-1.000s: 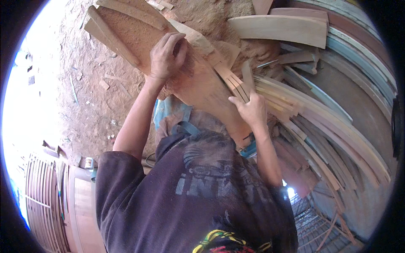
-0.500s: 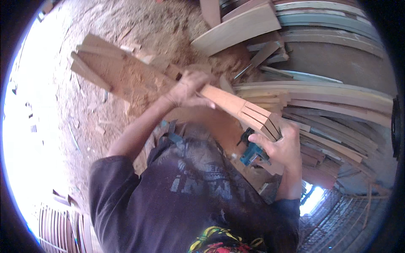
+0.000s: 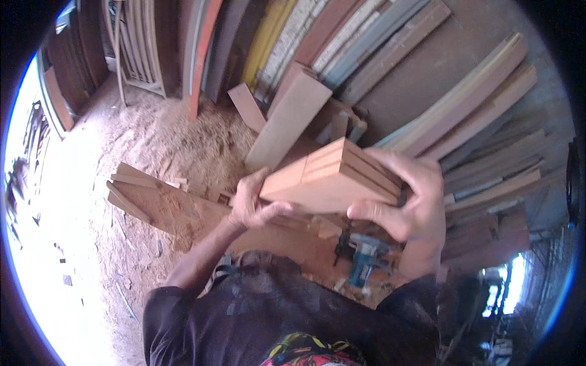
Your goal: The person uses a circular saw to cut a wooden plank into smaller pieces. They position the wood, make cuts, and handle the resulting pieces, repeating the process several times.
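A thick wooden board (image 3: 314,189) with parallel slots cut into its end is held up between my hands, its slotted end to the right. My left hand (image 3: 251,200) is closed around its left part, thumb along the lower side. My right hand (image 3: 406,198) grips the slotted end, fingers over the top edge and thumb under the broad face. Below the board, a teal power tool (image 3: 364,262) with a black part rests on the sawdust-covered work surface. Its lower side is partly hidden by my shirt.
A dusty wooden bench plank (image 3: 183,216) extends left beneath the board. Sawdust (image 3: 201,137) covers the ground beyond. A loose plank (image 3: 290,119) leans there. Long timbers (image 3: 482,100) are stacked at the right, and upright boards (image 3: 140,46) stand at the far left.
My hands have tilted the board up and turned it, so its broad face and slotted end now show. The view has swung, bringing the far stacked boards into sight.
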A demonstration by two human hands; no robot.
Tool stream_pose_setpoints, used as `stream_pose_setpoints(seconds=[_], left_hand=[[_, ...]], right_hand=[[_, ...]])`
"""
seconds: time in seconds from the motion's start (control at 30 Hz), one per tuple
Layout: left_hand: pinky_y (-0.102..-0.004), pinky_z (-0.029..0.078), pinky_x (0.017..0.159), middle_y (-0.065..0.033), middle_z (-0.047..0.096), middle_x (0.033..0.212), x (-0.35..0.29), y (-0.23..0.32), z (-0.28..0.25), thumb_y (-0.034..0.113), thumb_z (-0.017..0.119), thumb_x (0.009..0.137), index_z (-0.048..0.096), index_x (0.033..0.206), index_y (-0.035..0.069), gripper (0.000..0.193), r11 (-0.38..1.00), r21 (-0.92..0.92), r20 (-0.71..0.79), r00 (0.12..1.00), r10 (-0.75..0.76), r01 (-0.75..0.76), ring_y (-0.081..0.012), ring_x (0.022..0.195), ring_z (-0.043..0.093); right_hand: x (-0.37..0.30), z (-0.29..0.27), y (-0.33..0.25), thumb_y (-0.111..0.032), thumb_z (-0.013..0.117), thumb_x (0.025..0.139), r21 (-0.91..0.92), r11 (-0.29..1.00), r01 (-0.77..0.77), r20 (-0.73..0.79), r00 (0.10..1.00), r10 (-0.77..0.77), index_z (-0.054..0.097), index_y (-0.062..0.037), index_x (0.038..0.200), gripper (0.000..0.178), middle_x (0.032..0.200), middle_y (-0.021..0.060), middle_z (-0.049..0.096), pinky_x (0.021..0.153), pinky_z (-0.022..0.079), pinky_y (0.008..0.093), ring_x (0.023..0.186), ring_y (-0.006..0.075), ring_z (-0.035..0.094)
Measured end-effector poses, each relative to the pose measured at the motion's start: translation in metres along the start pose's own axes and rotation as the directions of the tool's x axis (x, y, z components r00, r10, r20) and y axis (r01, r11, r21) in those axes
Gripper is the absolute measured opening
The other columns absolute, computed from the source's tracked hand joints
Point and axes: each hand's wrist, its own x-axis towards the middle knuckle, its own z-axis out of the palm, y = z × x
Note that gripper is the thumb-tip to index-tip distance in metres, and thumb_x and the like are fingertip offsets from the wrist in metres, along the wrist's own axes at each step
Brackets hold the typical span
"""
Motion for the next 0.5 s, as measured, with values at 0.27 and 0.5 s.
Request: stream_pose_setpoints(seconds=[0.27,0.5], left_hand=[[-0.0349,0.060,0.072,-0.0174,0.074,0.090,0.094,0.116,0.026,0.060,0.081,0.087,0.064,0.122,-0.014,0.084,1.000,0.005,-0.041,0.999,0.002,-0.002,-0.0221,0.083,0.076],[-0.0284,0.059,0.078,-0.0147,0.074,0.101,0.173,0.187,0.041,0.063,0.066,0.098,0.066,0.122,-0.010,0.077,0.998,-0.035,0.041,0.998,-0.056,0.058,-0.0177,0.089,0.073]], right_hand=[[0.035,-0.043,0.007,-0.018,0.083,0.085,0.278,0.904,0.324,-0.553,0.824,-0.125,0.042,-0.0006,0.155,0.083,0.116,0.0153,0.068,0.091,0.058,0.0395,0.101,0.0236,0.069],[0.006,0.028,0.084,-0.017,0.080,0.094,0.541,0.836,0.088,-0.236,0.970,0.050,0.042,0.0035,0.147,0.068,0.129,0.0160,0.062,0.088,0.058,0.0311,0.112,0.0198,0.066]])
